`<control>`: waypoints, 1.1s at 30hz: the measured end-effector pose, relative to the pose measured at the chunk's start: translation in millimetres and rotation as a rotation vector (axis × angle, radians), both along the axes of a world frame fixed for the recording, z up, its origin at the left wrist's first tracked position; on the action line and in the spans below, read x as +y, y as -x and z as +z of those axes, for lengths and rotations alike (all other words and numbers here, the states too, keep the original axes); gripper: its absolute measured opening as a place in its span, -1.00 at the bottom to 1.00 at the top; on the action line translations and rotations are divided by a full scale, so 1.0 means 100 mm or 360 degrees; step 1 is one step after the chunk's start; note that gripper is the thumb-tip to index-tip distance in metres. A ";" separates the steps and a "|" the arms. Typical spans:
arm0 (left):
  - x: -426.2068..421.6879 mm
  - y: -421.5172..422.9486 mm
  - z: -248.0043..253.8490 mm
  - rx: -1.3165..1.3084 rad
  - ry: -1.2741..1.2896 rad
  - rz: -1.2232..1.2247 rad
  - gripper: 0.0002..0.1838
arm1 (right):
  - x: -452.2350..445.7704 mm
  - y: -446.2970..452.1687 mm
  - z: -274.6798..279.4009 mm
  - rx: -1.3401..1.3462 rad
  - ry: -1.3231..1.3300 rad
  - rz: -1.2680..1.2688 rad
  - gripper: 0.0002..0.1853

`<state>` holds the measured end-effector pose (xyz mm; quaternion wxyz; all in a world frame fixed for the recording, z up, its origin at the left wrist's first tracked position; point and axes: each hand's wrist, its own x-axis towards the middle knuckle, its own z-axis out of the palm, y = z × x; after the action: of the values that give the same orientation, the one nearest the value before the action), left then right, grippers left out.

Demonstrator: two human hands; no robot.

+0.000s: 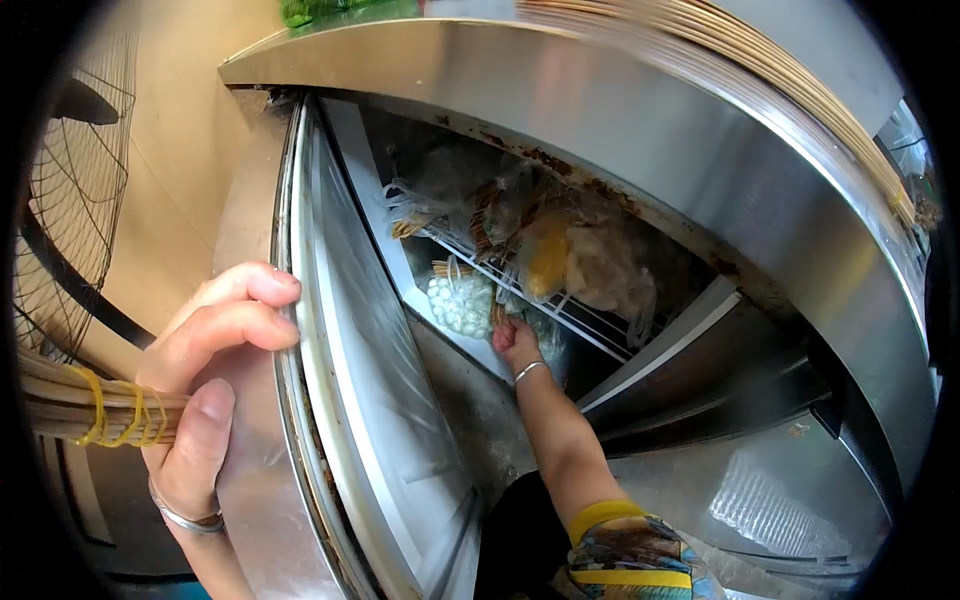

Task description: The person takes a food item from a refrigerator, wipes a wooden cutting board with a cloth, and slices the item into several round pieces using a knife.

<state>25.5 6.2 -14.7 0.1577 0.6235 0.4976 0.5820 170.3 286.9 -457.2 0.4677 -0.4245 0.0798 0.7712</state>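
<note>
My left hand point(205, 370) holds a bundle of wooden skewers point(110, 405) bound with yellow rubber bands in its palm. Two of its fingers rest against the edge of the open fridge door point(360, 400). Deep in the lower part of the fridge, my right hand point(517, 343) is closed around the ends of some thin brown skewers point(499, 314); what is on their other ends is hidden. Just left of it sits a clear bag of white balls point(461, 303), with more stick ends point(452, 268) above it.
Above my right hand, a white wire shelf point(600, 340) carries several plastic bags, one with yellow food point(547, 262). A second door point(700, 390) borders the opening on the right. Long sticks point(780, 75) lie on the steel counter point(600, 75). A fan point(75, 200) stands at left.
</note>
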 end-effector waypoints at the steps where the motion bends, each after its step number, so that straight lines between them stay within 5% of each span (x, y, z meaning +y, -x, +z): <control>1: 0.00 0.00 0.00 0.0005 0.0012 0.0009 -0.48 | 0.01 -0.06 -0.14 0.0073 -0.0046 0.0094 -0.82; 14: -0.04 0.06 0.02 0.0145 0.0027 -0.0084 -0.49 | -0.19 -0.40 -0.65 -0.0052 0.0111 0.0077 -0.87; 18: -0.03 0.14 0.03 0.0200 0.0035 -0.0177 -0.50 | -0.38 -0.41 -0.35 -0.0103 0.0118 0.0022 -0.88; 22: -0.04 0.18 0.04 0.0231 0.0070 -0.0235 -0.54 | -0.76 -0.38 -0.21 0.0221 -0.0218 0.0400 -0.90; 27: -0.06 0.20 0.07 0.0317 0.0076 -0.0291 -0.63 | -1.76 -0.44 0.93 0.0549 -0.0657 0.0917 -0.85; 33: -0.13 0.19 0.07 0.0220 0.0115 -0.0313 -0.71 | -2.69 -1.29 2.54 -0.0283 -0.1713 0.1619 -0.73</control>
<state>6.4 -6.3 -7.3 0.2017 0.7019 0.4644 0.5010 299.2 17.9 -203.4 0.2010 -0.1822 -0.5533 0.7876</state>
